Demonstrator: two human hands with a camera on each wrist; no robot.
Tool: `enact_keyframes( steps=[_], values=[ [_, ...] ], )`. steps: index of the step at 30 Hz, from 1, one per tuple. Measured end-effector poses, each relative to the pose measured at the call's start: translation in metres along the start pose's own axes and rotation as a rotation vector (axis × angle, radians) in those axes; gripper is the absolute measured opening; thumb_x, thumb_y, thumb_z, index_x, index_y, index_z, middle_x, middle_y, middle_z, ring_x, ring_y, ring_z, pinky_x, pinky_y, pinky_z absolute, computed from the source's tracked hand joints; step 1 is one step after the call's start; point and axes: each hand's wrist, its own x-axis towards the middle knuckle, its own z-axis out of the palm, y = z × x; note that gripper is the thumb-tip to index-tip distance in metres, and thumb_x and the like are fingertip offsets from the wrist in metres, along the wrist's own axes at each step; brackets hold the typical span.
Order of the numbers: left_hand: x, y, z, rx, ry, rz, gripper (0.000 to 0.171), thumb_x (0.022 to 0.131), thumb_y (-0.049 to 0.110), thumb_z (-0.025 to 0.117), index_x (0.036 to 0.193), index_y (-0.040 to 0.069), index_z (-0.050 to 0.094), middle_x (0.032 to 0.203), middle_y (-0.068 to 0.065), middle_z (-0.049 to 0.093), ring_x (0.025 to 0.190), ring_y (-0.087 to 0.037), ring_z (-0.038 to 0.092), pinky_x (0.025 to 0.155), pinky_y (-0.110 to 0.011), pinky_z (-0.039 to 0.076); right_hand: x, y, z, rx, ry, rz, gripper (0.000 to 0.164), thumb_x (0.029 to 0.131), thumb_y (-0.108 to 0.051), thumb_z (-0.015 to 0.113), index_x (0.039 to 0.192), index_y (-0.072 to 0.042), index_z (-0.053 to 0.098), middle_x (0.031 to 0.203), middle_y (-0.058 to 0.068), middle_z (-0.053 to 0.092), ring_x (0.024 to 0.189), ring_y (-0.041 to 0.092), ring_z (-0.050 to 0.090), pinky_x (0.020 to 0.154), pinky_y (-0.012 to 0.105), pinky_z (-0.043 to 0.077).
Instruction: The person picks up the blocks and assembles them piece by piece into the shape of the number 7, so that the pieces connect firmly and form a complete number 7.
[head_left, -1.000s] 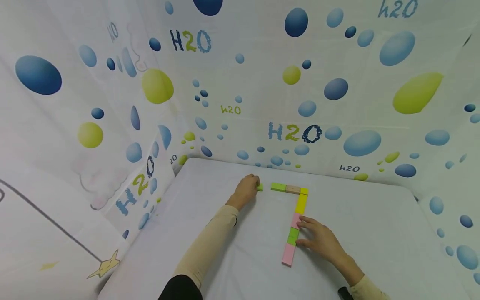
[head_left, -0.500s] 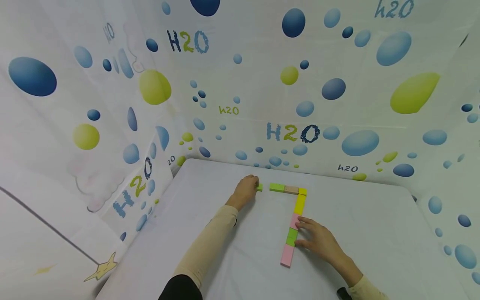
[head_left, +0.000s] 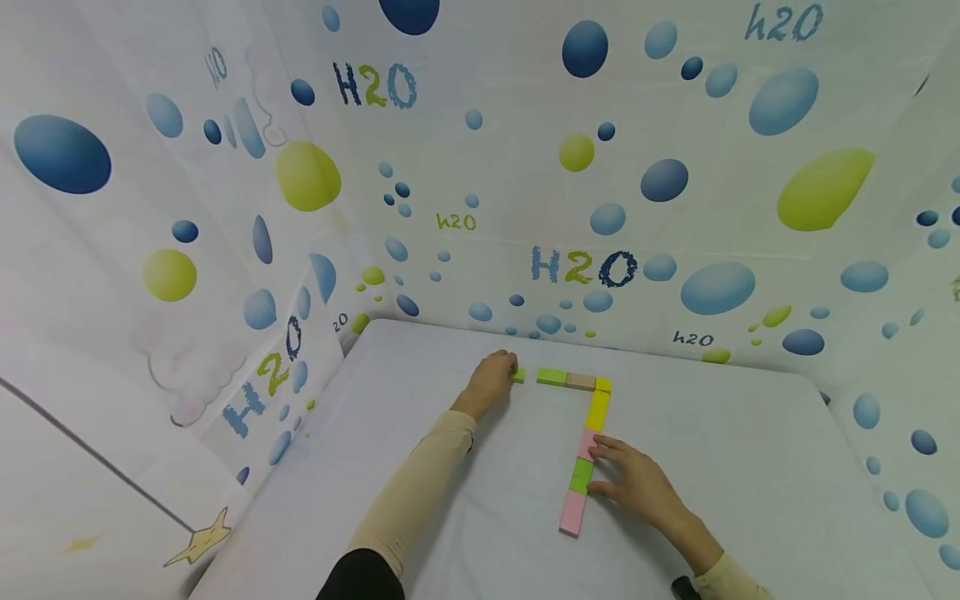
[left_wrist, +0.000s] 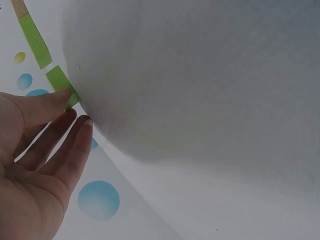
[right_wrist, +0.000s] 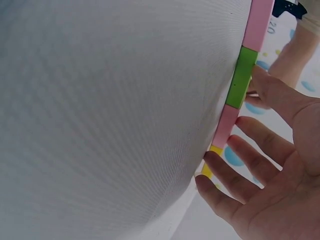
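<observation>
My left hand [head_left: 491, 382] pinches a small green block [left_wrist: 60, 83] between thumb and fingers at the far side of the table; the thumb covers part of the block. A short gap separates it from another green block [head_left: 552, 377], which starts a row on the white cloth. That row runs right through a natural wood block [head_left: 581, 381] to a yellow block [head_left: 603, 385]. There it turns toward me through yellow [head_left: 597, 411], pink [head_left: 584, 442], green [head_left: 581, 476] and pink [head_left: 572, 512] pieces. Beside this leg is my right hand [head_left: 641, 485], fingers spread, fingertips at the blocks' right side.
The white-covered table [head_left: 712, 433] meets a fabric wall [head_left: 510, 167] printed with blue and green dots and H2O lettering along its back edge. A dark object [head_left: 684, 587] shows by the right sleeve at the bottom.
The gap between the green block in my left hand and the row's end has narrowed slightly. My right hand stays beside the row. The head view has drifted a little.
</observation>
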Motion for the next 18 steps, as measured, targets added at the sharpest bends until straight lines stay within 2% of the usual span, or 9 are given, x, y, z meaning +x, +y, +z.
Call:
enact_keyframes(
  steps=[18],
  values=[
    [0.0034,0.0054,0.0006,0.008,-0.004,0.002,0.014,0.096,0.0,0.071,0.109,0.005,0.074,0.107,-0.006,0.07,0.104,-0.023,0.069,0.091,-0.035,0.057,0.0011,0.0006,0.0004,-0.016,-0.01,0.004,0.063,0.08,-0.029,0.092,0.135,-0.006,0.07,0.149,0.011,0.059,0.137,0.04,0.055,0.109,0.061,0.044]
  ],
)
